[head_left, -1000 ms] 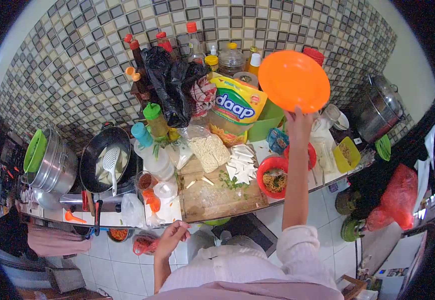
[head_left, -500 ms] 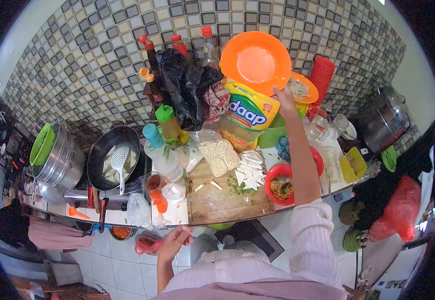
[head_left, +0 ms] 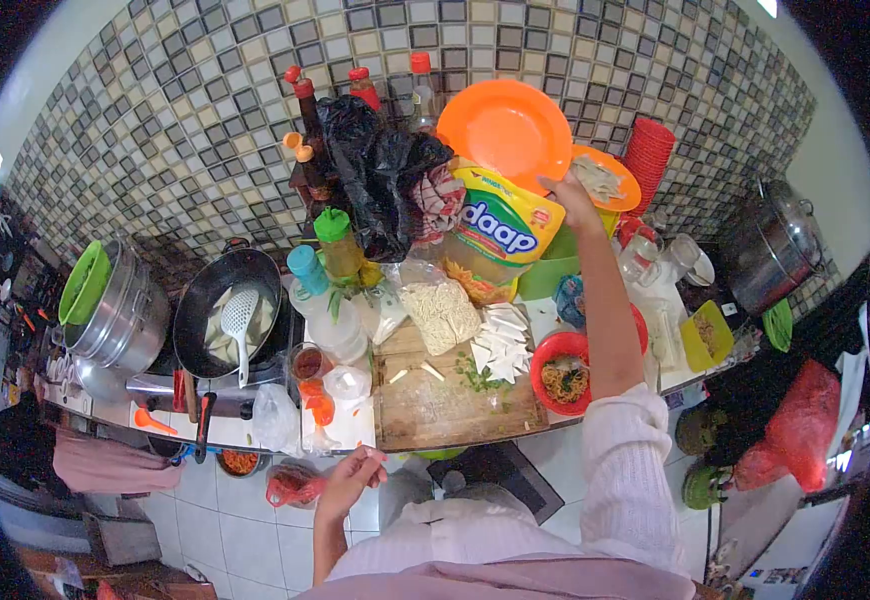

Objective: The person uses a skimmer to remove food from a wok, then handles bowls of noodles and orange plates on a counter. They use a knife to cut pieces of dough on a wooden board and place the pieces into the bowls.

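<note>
An orange plate [head_left: 503, 135] is tilted up against the tiled wall, above a yellow "daap" packet [head_left: 503, 225]. My right hand [head_left: 567, 203] grips its lower right rim, arm stretched across the counter. Beside that hand, another orange plate [head_left: 627, 184] carries pale strips. My left hand [head_left: 353, 482] hangs low in front of the counter edge, fingers curled and pressed together; what they hold, if anything, is too small to tell. Nearest to it is the wooden cutting board [head_left: 455, 415], with noodles in a clear bag [head_left: 438, 315], white wrapper pieces [head_left: 501, 342] and chopped greens [head_left: 480, 374].
To the left, a black wok [head_left: 195, 325] on the stove holds a white slotted spoon [head_left: 240, 315]. Sauce bottles [head_left: 305, 110] and a black plastic bag [head_left: 380, 180] stand along the wall. A red bowl [head_left: 552, 347] of noodles sits under my right forearm.
My right hand has shifted slightly left with the orange plate, which sits a little lower and more tilted. My left hand has barely moved.
</note>
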The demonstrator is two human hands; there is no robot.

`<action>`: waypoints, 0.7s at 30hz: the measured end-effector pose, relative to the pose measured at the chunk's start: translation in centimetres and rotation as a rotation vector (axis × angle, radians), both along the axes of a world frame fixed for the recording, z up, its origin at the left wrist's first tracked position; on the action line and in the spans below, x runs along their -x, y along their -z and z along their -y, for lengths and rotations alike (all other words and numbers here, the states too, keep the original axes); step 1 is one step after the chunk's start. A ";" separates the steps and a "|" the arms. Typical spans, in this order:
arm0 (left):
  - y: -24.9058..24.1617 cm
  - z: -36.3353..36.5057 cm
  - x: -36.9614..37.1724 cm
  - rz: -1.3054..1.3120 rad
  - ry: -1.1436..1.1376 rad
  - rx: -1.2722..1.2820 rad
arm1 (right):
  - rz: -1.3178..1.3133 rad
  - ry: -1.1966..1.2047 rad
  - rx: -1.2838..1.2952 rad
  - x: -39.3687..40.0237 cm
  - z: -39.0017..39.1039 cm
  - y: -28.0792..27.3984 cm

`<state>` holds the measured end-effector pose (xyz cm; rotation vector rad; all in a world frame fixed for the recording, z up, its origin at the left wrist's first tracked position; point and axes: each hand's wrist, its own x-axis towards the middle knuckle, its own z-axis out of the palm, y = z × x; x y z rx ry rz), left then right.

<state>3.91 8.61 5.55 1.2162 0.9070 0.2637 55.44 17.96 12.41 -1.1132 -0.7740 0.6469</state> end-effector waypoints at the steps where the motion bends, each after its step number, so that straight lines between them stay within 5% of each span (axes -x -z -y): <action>1: -0.1 0.0 -0.2 0.002 -0.001 -0.007 | 0.044 0.009 0.017 0.2 0.1 -0.3; 21: 0.1 0.0 0.1 0.027 0.007 -0.009 | -0.279 0.114 -0.223 -2.5 -1.3 2.3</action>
